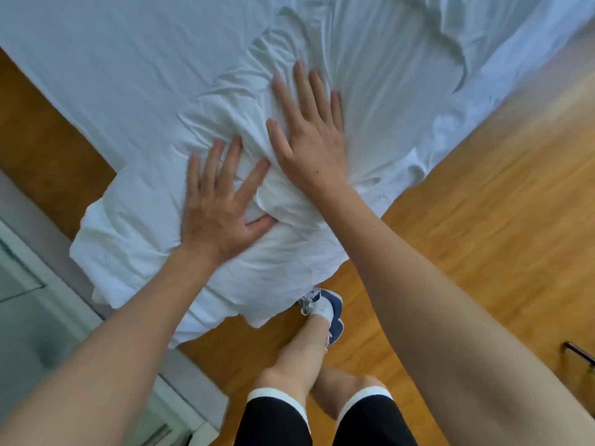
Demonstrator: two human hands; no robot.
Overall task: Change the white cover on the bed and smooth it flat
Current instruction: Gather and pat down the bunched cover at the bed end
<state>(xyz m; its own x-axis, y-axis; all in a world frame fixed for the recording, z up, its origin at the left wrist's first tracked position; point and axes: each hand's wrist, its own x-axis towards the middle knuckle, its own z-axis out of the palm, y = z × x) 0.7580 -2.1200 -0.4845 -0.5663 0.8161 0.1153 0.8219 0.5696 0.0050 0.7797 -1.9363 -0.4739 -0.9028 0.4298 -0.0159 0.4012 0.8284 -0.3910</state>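
At the far left, bare wooden floor shows beside the bed, which is draped in the white cover. The cover spreads across the bed and bunches into a rumpled corner that hangs toward you at the near edge. Your left hand lies flat on that bunched corner, fingers straight and spread, pressing down and gripping nothing. Just right of it and farther up, your right hand presses the cover the same way, palm down, fingers splayed over radiating creases. Below, your blue-and-white shoe stands on the floor beside the hanging corner.
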